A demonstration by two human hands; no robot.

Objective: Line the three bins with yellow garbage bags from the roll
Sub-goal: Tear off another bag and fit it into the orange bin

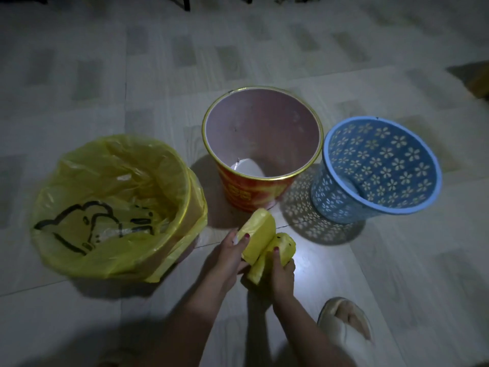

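The right hand [283,271] curls around a compact roll of yellow plastic garbage bags [284,247], its thumb pressed on the side of the roll and its fingers wrapped behind. The left hand [229,256] pinches the loose end of a folded yellow bag [258,238] that leads off the roll, the thumb lying on the upper face of the fold and the other fingers beneath it. The folded bag rises between the two hands and its top edge reaches up toward the base of the middle bin. Both forearms come in from the bottom of the view, over the pale tiled floor [344,260].

Just beyond the hands stands a round bin with a red and yellow printed outside, a gold rim and a pale pinkish inside [264,128]; it has no liner. To its right, close beside it, is a light blue plastic basket with flower-shaped cutouts [381,168], also unlined, throwing a dotted shadow on the floor. To the left sits a third bin lined with a translucent yellow bag [113,207], the bag folded over the rim and hanging down the outside, with a black line drawing printed on it. Near the bottom right a foot in a light slipper [346,321] rests on the floor.
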